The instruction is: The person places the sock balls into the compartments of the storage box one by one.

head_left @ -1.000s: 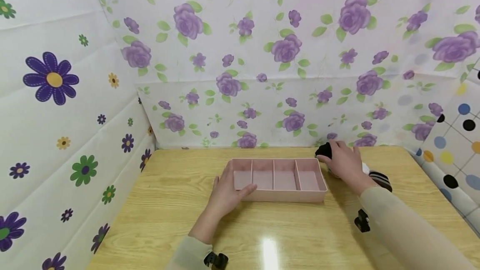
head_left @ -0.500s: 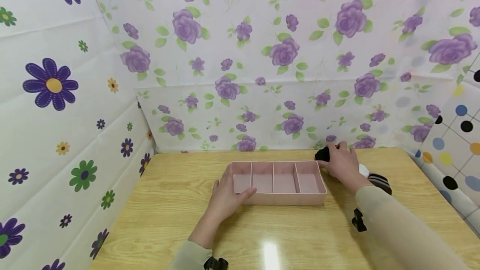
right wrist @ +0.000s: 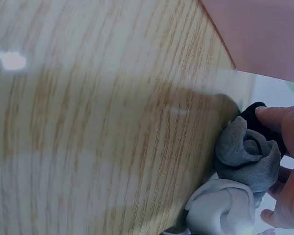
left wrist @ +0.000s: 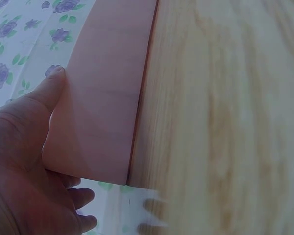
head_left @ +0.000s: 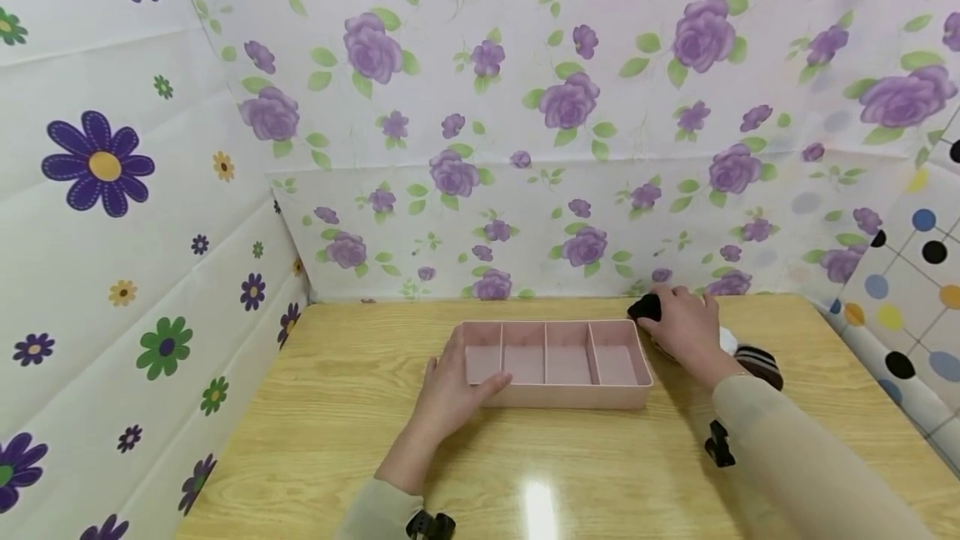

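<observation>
A pink box (head_left: 562, 396) with several compartments in a row sits on the table. My left hand (head_left: 450, 390) holds its left end, the thumb on the front wall and the fingers around the side. Just beyond the box's right end, my right hand (head_left: 686, 327) pinches a black rolled sock (head_left: 645, 307) between thumb and fingers. In the right wrist view, a grey rolled sock (right wrist: 250, 155) lies right against the black one, with a white rolled sock (right wrist: 220, 208) beside it. A dark striped rolled sock (head_left: 759, 366) lies by my right wrist.
The wooden table (head_left: 337, 440) stretches in front of the box. Behind it hangs a cloth with purple roses (head_left: 570, 102). A daisy-patterned cloth (head_left: 172, 257) stands at the left and a dotted cloth (head_left: 907, 315) at the right.
The head view has tilted slightly. Both hands stay almost in place, the left on the box and the right at the black rolled sock.
</observation>
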`<state>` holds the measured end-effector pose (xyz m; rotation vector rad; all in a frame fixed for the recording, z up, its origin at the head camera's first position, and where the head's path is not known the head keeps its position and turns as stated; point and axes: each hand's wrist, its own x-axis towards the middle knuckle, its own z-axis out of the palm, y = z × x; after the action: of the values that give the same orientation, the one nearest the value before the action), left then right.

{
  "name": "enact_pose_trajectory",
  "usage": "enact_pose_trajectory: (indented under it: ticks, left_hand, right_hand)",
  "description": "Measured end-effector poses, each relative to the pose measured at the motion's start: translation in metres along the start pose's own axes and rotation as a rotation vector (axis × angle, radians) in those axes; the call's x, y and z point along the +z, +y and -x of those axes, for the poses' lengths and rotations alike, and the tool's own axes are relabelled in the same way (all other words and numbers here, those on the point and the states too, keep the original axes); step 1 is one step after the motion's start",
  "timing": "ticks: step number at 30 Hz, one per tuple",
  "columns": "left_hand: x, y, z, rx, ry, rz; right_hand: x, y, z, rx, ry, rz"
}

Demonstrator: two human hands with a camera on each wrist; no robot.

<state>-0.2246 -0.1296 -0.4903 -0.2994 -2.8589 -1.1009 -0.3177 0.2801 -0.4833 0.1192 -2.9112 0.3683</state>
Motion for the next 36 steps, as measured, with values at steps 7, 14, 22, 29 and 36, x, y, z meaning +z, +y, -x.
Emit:
enact_pose_trajectory:
  ticks: [7,14,22,29,36]
  left_hand:
    - [0.002,-0.003,0.0,0.006,0.003,-0.001]
    - [0.0,-0.001,0.0,0.004,-0.002,-0.009]
    - [0.001,-0.001,-0.005,-0.002,-0.018,-0.009]
    - [-0.001,0.0,-0.011,0.021,-0.014,0.013]
    - [-0.001,0.002,-0.008,0.01,-0.026,0.016]
  right_hand:
    - [-0.001,-0.001,0.003,-0.034,0.06,-0.06]
    - [-0.019,-0.008,0.011,-0.014,0.095,-0.131]
    - [-0.044,-0.009,0.027,-0.054,0.094,-0.182]
    - [-0.065,-0.016,0.04,-0.122,0.088,-0.223]
    - [-0.072,-0.023,0.053,-0.205,0.099,-0.249]
